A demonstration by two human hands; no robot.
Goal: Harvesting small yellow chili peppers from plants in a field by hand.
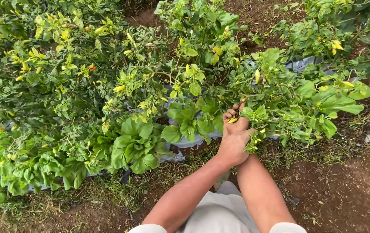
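Yellow chilli point(232, 120) in left hand point(235, 136)

Broad-leafed green plants point(135, 144) grow left of the hands. Grey plastic mulch sheet point(299, 64) lies beyond them. Bare brown soil point(344, 194) lies to their right.

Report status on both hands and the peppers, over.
Left hand shut on small yellow chili peppers. Right hand hidden behind the left among the green pepper plant's leaves; grip cannot be told. Leaves crowd both hands.
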